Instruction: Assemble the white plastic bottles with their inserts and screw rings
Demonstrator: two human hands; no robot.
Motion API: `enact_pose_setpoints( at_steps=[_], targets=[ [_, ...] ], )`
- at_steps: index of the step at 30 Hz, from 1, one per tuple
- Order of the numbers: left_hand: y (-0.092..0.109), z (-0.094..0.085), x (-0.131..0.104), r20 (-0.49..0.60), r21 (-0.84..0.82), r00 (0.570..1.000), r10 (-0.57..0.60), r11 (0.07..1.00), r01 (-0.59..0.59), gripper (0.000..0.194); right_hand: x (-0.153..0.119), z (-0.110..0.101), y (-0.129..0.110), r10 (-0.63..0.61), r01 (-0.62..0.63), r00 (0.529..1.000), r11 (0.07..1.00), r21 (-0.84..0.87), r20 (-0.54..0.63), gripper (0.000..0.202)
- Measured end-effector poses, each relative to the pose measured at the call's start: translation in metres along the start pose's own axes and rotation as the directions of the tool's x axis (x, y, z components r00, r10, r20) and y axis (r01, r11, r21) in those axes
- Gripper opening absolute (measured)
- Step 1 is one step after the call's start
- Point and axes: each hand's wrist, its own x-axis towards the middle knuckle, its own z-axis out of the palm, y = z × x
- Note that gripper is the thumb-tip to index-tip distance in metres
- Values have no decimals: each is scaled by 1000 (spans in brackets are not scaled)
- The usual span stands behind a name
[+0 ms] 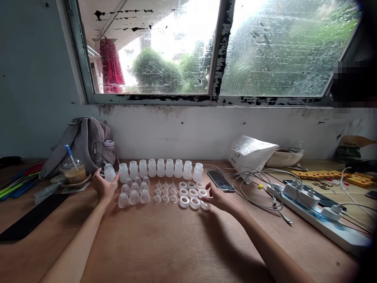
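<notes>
My left hand [105,184] is closed around a small frosted baby bottle [109,171] with a clear dome cap, at the left end of a row of open bottles [160,168]. My right hand [218,197] is at the right side of the white screw rings [184,202], thumb and fingers apart around the edge of the rightmost ones; whether it touches them I cannot tell. Between the hands, several clear dome caps [134,197] stand in rows, and clear silicone nipples [165,192] are laid out beside them.
A phone [220,181] and loose cables [259,196] lie right of the rings, with a power strip [321,216] farther right. A white bag [250,153] stands against the wall. On the left are a drink cup [73,171], a grey backpack [85,145] and a black flat strip [32,216].
</notes>
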Motion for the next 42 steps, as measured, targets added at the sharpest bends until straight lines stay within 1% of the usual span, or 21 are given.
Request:
enact_pose_setpoints(
  at_steps=[3,5,9,12,14,15,16,17,19,22,24,26,28,30,31,32,35,36,37,39,42],
  targets=[
    [-16,8,2,190,33,958,-216,976,213,70,2,4,-5,-84,85,990,996,9,-118,26],
    [-13,9,1,245,59,936,-251,968,244,58,3,8,-8,-122,125,976,992,7,-183,22],
    [27,-7,-8,167,-52,986,-20,998,29,51,-1,12,-20,-227,249,936,967,50,-269,16],
    [70,-26,-30,286,-223,950,121,973,-57,48,-10,14,-35,-299,350,914,923,160,-276,19],
    [93,-36,-57,457,-291,868,195,955,-61,45,-18,16,-46,-316,374,921,882,287,-230,23],
    [102,-40,-72,562,-337,789,251,940,-59,45,-23,17,-52,-331,380,924,854,356,-191,26],
    [109,-42,-88,651,-403,687,324,914,-48,45,-28,19,-57,-365,386,922,823,417,-133,31],
    [114,-43,-104,692,-470,613,382,882,-19,44,-33,21,-62,-402,381,914,801,461,-56,39],
    [121,-45,-131,714,-583,528,460,808,84,47,-43,28,-72,-456,351,886,778,522,84,53],
    [130,-47,-152,741,-650,465,485,694,311,57,-52,41,-84,-471,297,870,740,604,149,45],
    [136,-49,-152,756,-648,452,473,637,417,62,-54,48,-87,-433,253,891,720,647,134,39],
    [141,-51,-144,764,-642,467,445,598,481,61,-52,50,-87,-388,207,912,717,666,133,35],
    [142,-50,-132,762,-636,527,376,588,500,54,-49,47,-83,-343,150,926,717,680,158,36],
    [137,-48,-120,757,-612,571,317,651,450,44,-44,43,-78,-295,108,942,713,693,157,36],
    [134,-46,-116,754,-599,564,337,707,377,41,-42,40,-76,-274,110,952,715,690,132,34],
    [129,-44,-113,754,-589,525,395,761,273,41,-39,38,-73,-258,134,962,723,677,85,30],
    [119,-39,-113,752,-595,303,585,801,-70,42,-34,34,-69,-249,267,962,769,581,-113,24],
    [118,-39,-116,750,-593,266,606,794,-136,43,-33,34,-68,-248,294,956,780,553,-158,24],
    [118,-39,-118,749,-584,264,607,794,-169,44,-32,34,-68,-240,305,952,785,539,-188,25],
    [121,-40,-123,746,-561,316,585,809,-173,45,-31,34,-67,-199,282,958,776,564,-205,26],
    [130,-44,-126,756,-549,378,535,832,-78,44,-31,33,-67,-105,197,979,720,666,-175,28]
  ],
)
